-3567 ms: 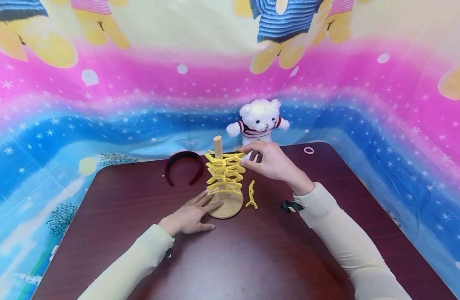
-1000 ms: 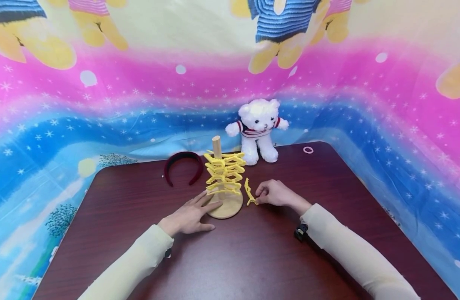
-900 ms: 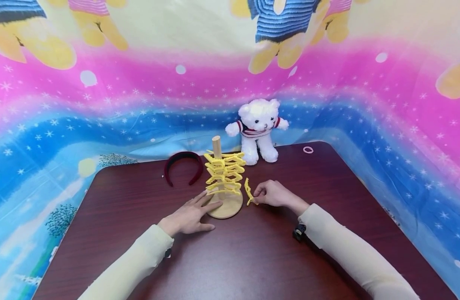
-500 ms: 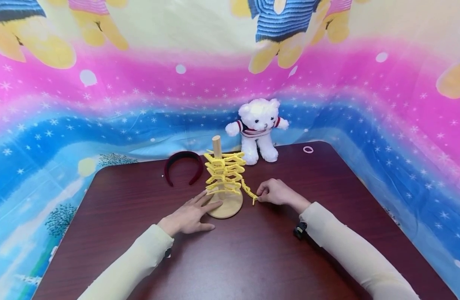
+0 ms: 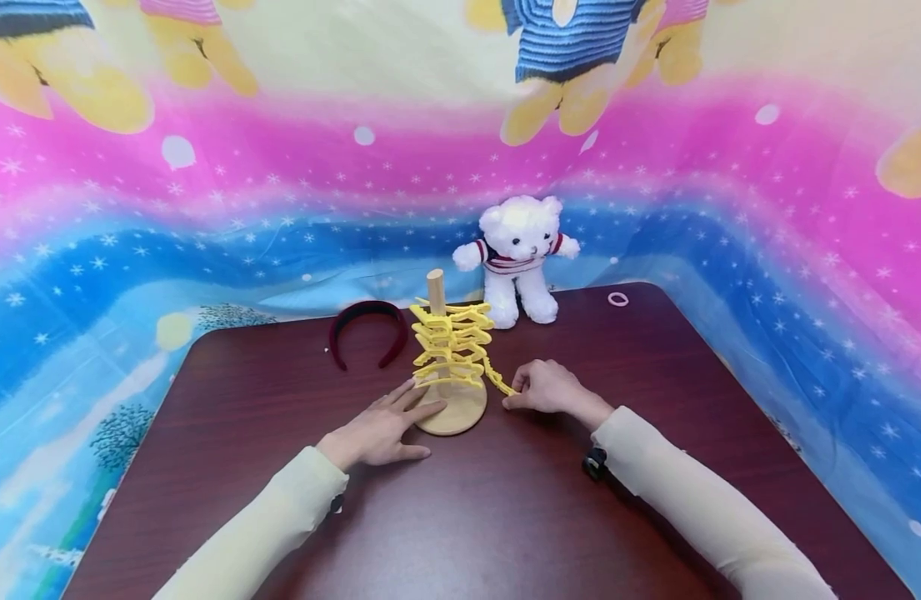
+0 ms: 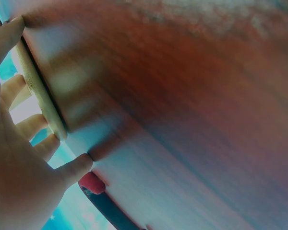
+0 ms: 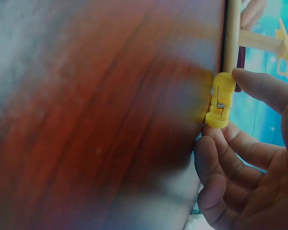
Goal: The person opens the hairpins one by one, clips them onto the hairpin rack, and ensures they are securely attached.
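My right hand [image 5: 552, 387] pinches the near end of a yellow hair clip [image 5: 494, 373] just right of the wooden stand. In the right wrist view, thumb and fingers sit on either side of this clip [image 7: 220, 101], whose small metal spring shows. The clip lies at the table surface, its far end by the stand. The stand has a round base [image 5: 460, 417] and an upright post [image 5: 436, 292]. Several more yellow hair clips [image 5: 448, 342] stick out around the post in tiers. My left hand [image 5: 381, 427] rests with straight, spread fingers on the base's left edge.
A dark red headband [image 5: 367, 312] lies left of the stand. Behind it to the right stands a white teddy bear [image 5: 522, 258] in a striped top. A pink hair tie [image 5: 618, 299] lies near the back right edge of the brown table [image 5: 445, 525].
My right hand has come down from the clips at the top of the stand to the loose hair clip and turned its far end towards the stand. My left hand has stayed put.
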A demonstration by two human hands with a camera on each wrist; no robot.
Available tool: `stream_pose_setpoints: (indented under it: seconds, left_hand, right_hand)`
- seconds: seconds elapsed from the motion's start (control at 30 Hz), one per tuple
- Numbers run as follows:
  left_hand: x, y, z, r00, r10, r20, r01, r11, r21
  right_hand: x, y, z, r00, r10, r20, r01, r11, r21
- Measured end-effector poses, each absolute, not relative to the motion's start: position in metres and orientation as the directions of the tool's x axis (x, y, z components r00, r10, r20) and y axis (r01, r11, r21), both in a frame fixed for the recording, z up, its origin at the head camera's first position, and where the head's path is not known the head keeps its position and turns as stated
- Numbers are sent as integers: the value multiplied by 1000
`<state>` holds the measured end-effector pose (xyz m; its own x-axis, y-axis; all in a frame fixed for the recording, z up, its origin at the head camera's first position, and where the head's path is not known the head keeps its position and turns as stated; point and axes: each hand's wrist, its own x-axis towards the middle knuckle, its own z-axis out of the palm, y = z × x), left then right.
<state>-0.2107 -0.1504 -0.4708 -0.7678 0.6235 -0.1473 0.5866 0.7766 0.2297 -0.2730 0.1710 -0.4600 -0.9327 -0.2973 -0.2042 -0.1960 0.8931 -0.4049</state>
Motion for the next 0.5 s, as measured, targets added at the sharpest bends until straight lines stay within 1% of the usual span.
stream_pose_setpoints:
  seconds: [0.23, 0.37, 0.5]
  left_hand:
    - [-211, -150, -470, -771, 619, -145, 586, 781, 217]
    - [-211, -149, -470, -771, 620, -149, 584, 780, 225]
    - [-211, -149, -471, -771, 618, -153, 580, 781, 231]
  right_hand:
    - [-280, 184, -459, -941, -281, -190, -191, 902, -388]
    - [-283, 193, -459, -954, -244, -176, -170, 920, -355]
    - [-282, 196, -458, -960, -206, -191, -140, 939, -314]
